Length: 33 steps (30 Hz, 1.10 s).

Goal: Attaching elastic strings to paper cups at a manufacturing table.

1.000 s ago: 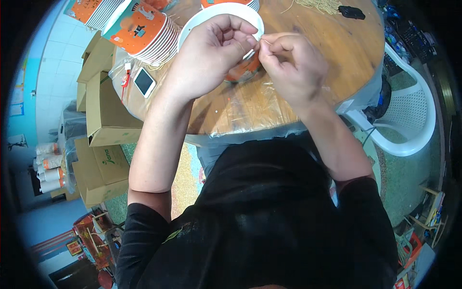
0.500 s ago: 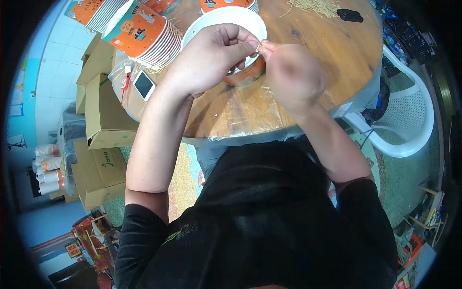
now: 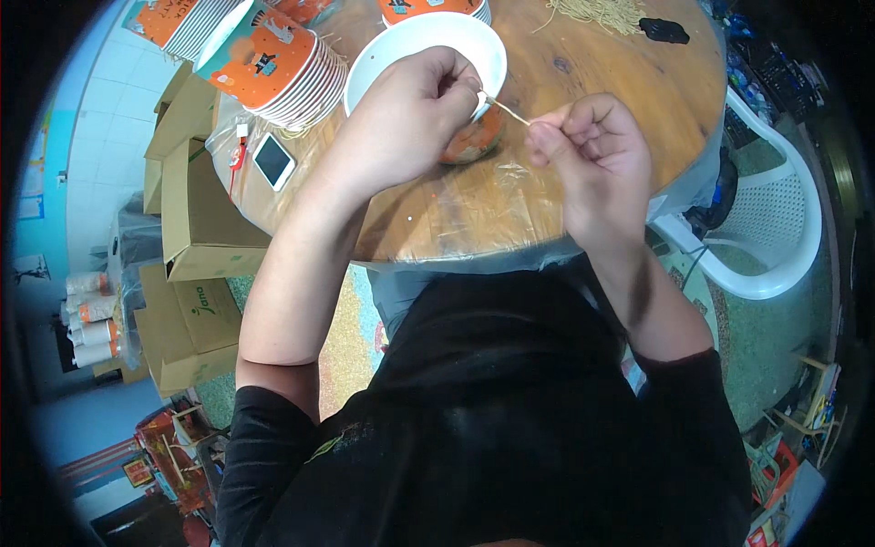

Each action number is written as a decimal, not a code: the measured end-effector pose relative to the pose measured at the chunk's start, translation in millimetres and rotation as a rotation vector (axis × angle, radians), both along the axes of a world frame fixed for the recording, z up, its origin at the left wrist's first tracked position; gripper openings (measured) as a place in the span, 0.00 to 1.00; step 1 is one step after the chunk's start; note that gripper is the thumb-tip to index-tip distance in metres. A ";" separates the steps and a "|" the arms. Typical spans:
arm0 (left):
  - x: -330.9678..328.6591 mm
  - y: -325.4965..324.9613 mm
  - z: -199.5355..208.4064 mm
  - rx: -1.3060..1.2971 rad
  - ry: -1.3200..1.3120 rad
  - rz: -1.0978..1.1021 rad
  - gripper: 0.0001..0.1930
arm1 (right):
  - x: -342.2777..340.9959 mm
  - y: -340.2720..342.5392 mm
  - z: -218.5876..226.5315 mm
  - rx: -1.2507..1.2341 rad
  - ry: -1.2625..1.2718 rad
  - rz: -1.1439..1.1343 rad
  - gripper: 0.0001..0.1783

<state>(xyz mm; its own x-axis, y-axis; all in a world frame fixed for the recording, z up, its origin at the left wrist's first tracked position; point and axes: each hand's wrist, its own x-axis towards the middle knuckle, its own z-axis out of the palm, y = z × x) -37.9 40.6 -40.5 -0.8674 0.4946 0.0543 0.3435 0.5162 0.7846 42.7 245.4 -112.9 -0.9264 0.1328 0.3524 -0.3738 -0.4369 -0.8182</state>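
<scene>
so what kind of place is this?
Probably a small home or back-room assembly spot, not a factory: a round wooden table under clear plastic, stacks of orange paper bowls, cardboard boxes on the floor and a white plastic chair.

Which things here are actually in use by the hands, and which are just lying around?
In use:
left hand
right hand
thin pale strand pinched between both hands
white bowl under the left hand

Lying about:
stack of orange paper bowls
phone
heap of pale strands
cardboard boxes
white plastic chair
</scene>
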 end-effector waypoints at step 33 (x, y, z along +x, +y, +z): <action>37.9 -12.7 -14.5 -0.143 0.810 -0.064 0.05 | 28.2 20.1 34.2 0.361 -0.151 0.325 0.16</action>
<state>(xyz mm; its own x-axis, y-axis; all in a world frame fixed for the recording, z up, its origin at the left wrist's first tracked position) -0.1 27.9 -55.0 -0.5563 0.5917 0.5834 0.8069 0.5524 0.2092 70.9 265.5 -78.7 -0.9438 -0.2762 0.1818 -0.1316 -0.1904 -0.9728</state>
